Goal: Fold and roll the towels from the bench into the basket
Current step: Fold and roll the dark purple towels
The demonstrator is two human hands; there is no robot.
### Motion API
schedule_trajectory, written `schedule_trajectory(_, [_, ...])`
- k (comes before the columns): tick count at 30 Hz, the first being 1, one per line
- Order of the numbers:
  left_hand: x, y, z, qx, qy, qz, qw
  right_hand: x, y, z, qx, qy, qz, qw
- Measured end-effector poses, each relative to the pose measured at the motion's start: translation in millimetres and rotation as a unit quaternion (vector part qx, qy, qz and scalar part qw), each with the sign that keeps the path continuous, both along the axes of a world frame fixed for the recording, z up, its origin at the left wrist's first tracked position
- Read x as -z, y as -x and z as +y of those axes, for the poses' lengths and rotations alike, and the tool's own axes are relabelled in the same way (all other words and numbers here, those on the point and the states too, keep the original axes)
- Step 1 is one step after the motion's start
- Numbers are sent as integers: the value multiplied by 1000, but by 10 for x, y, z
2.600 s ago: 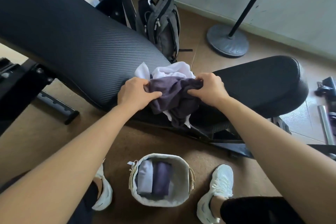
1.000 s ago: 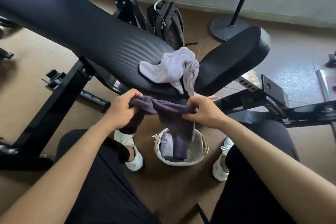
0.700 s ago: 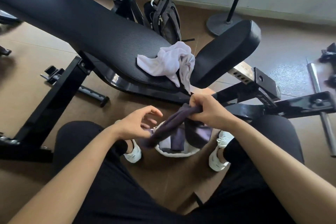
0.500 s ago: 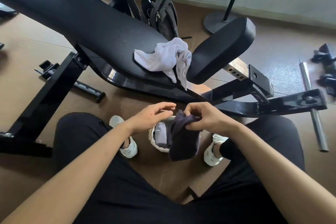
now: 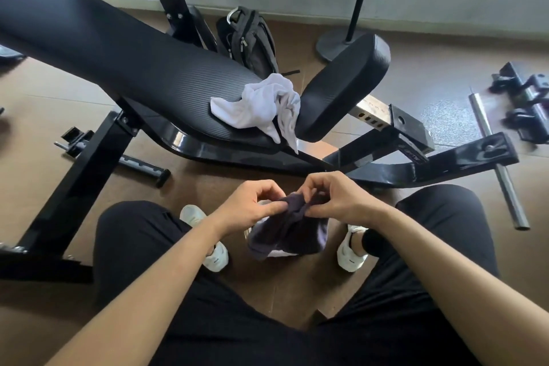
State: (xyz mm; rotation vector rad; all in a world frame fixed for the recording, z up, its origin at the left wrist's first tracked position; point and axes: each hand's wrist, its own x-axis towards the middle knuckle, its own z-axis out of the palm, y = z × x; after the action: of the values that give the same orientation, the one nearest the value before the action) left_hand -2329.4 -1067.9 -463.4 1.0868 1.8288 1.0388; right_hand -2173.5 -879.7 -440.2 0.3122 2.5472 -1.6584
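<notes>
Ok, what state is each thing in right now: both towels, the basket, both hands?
left hand: pinching the purple towel's top edge
right hand: pinching the same edge
purple towel: bunched, hanging from both hands above the basket, not rolled
white towel: crumpled on the bench, unfolded, one end drooping off the edge
basket: on the floor, mostly hidden by the purple towel
</notes>
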Motion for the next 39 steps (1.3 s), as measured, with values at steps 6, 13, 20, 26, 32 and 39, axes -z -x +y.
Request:
schedule_trajectory(6, [209,-159,-107,-121,-23,10,992,332,-124,-55,40,21,-49,998])
schedule_trajectory(13, [358,-240,-121,-141,-20,12,990,562,-154,-129,66,105,-57,991])
schedule_trajectory(20, [427,-171,-145,-208,-58,64,974,569,-78,-44,64,68,-92,991])
schedule_trajectory(26, [446,55,-234,-358,-81,116,923,568,-133,206,76,1,-113,991])
schedule_trajectory(32, [418,93,-284,-370,-78,133,916,613,-146,304,105,-99,-119,982])
schedule_trajectory(39, [389,150,-366,-339,-53,193,919,565,-132,376,287,-92,4,953])
